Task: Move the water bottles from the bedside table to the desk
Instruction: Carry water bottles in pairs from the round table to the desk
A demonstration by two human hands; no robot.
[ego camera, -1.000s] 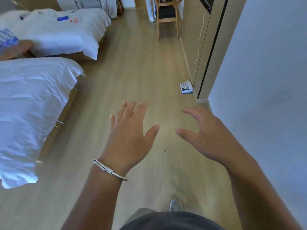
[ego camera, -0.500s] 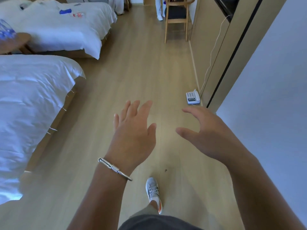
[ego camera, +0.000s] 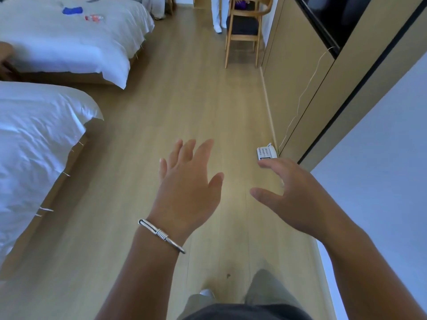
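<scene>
Both my hands are held out in front of me over the wooden floor [ego camera: 184, 107], and neither holds anything. My left hand [ego camera: 188, 183], with a silver bracelet on its wrist, has its fingers straight and spread. My right hand [ego camera: 293, 192] has relaxed, slightly bent fingers. No water bottle shows in this frame. A sliver of the round brown bedside table [ego camera: 4, 58] peeks in at the left edge between the two beds. The desk is not visible.
Two white beds stand on the left, the near bed [ego camera: 34, 146] and the far bed [ego camera: 69, 42]. A wooden chair [ego camera: 243, 31] stands ahead by the cabinet wall [ego camera: 300, 77]. A white telephone [ego camera: 265, 153] lies on the floor at the wall's foot.
I have walked forward along the floor; the beds, phone and chair have drawn nearer. The bedside table and the bottles on it have slid almost out of view at the left. Both hands stay empty.
</scene>
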